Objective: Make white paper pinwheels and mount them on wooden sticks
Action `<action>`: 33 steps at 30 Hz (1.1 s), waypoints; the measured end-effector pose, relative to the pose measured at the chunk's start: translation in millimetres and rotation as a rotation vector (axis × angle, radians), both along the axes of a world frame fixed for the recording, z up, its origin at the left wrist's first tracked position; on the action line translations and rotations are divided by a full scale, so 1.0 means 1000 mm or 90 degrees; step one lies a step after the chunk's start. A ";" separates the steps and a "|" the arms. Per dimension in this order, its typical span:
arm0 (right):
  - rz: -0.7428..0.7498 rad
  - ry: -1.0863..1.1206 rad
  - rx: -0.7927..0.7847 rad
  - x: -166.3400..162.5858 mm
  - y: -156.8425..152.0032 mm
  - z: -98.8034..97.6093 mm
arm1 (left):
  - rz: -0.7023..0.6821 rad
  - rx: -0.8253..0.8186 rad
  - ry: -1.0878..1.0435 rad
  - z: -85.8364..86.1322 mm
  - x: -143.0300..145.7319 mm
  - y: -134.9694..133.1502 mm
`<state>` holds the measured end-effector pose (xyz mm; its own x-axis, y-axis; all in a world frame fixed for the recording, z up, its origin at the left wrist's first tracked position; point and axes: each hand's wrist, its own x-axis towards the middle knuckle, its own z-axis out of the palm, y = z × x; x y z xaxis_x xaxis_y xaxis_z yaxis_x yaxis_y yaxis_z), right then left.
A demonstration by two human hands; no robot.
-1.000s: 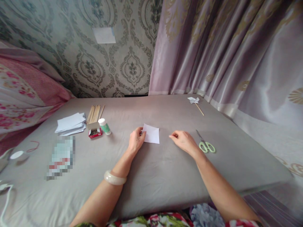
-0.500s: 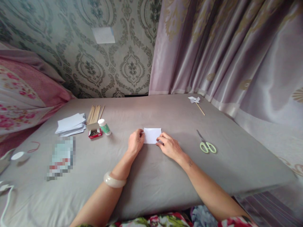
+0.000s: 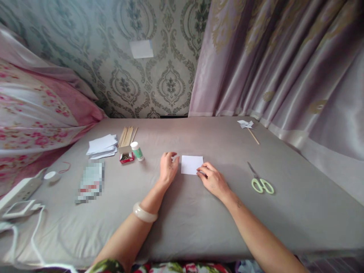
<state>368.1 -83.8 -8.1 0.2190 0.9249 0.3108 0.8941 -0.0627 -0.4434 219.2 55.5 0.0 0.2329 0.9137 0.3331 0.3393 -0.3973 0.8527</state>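
Note:
A small white folded paper (image 3: 192, 164) lies flat on the grey bed sheet (image 3: 182, 220). My right hand (image 3: 212, 179) rests on its lower right corner, fingertips pressed together on the edge. Just left of the paper is my left hand (image 3: 168, 168), with curled fingers and a narrow gap to the sheet's edge; I see nothing in it. A pale bangle (image 3: 144, 213) sits on my left wrist.
Green-handled scissors (image 3: 261, 182) lie to the right, and a paper pinwheel on a stick (image 3: 247, 126) at the far right. At the left are a paper stack (image 3: 101, 145), wooden sticks (image 3: 127, 135), a glue bottle (image 3: 137, 151), a red box (image 3: 126, 157) and a power strip (image 3: 19, 189).
My right hand came in from the right onto the paper, which now lies as a narrower rectangle. My left hand has slipped off its left edge. The view has shifted.

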 end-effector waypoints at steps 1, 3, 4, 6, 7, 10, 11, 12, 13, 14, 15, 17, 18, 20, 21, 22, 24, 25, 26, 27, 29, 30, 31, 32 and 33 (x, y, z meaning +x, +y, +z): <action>-0.008 0.019 0.019 0.001 0.000 -0.002 | 0.037 0.016 -0.013 0.004 -0.005 0.002; -0.020 0.054 0.061 0.002 0.000 -0.005 | 0.114 0.047 -0.033 0.011 -0.018 0.008; -0.022 0.068 0.083 0.003 0.001 -0.007 | 0.152 0.057 -0.041 0.013 -0.026 0.011; -0.021 0.084 0.125 0.004 0.002 -0.009 | 0.231 0.061 -0.054 0.015 -0.044 0.019; -0.021 0.090 0.143 0.004 0.002 -0.010 | 0.271 0.059 -0.061 0.015 -0.053 0.023; -0.027 0.102 0.183 0.005 0.003 -0.011 | 0.388 0.054 -0.058 0.011 -0.074 0.036; -0.029 0.105 0.193 0.005 0.003 -0.011 | 0.412 0.056 -0.047 0.011 -0.079 0.040; -0.030 0.108 0.202 0.005 0.003 -0.011 | 0.429 0.057 -0.035 0.010 -0.082 0.044; -0.031 0.110 0.210 0.005 0.004 -0.010 | 0.440 0.056 -0.023 0.010 -0.083 0.048; -0.031 0.112 0.215 0.005 0.004 -0.010 | 0.445 0.053 -0.010 0.010 -0.084 0.051; -0.031 0.112 0.218 0.005 0.004 -0.010 | 0.447 0.048 0.002 0.011 -0.084 0.053; -0.031 0.114 0.221 0.005 0.004 -0.010 | 0.439 0.039 0.024 0.011 -0.083 0.057; -0.030 0.115 0.220 0.004 0.004 -0.009 | 0.434 0.036 0.032 0.012 -0.083 0.059; -0.026 0.116 0.222 0.004 0.004 -0.009 | 0.423 0.030 0.041 0.011 -0.083 0.061; -0.025 0.116 0.223 0.004 0.004 -0.009 | 0.418 0.029 0.040 0.011 -0.084 0.063; -0.024 0.115 0.224 0.004 0.004 -0.009 | 0.413 0.029 0.037 0.010 -0.085 0.063; -0.023 0.116 0.227 0.004 0.004 -0.009 | 0.398 0.030 0.025 0.010 -0.087 0.064; -0.021 0.117 0.229 0.004 0.004 -0.009 | 0.381 0.030 0.010 0.010 -0.087 0.063; -0.019 0.117 0.233 0.003 0.004 -0.009 | 0.355 0.029 -0.012 0.011 -0.086 0.060; -0.016 0.119 0.238 0.002 0.004 -0.008 | 0.317 0.027 -0.039 0.012 -0.084 0.057; -0.011 0.126 0.250 0.000 0.005 -0.005 | 0.211 0.012 -0.106 0.017 -0.075 0.046; -0.005 0.133 0.256 -0.001 0.005 -0.004 | 0.155 -0.002 -0.136 0.019 -0.069 0.039; 0.001 0.144 0.262 -0.003 0.005 -0.002 | 0.103 -0.024 -0.163 0.021 -0.062 0.032; 0.008 0.156 0.268 -0.004 0.005 0.000 | 0.050 -0.049 -0.188 0.023 -0.055 0.024; 0.014 0.170 0.274 -0.005 0.005 0.001 | 0.002 -0.070 -0.210 0.025 -0.047 0.015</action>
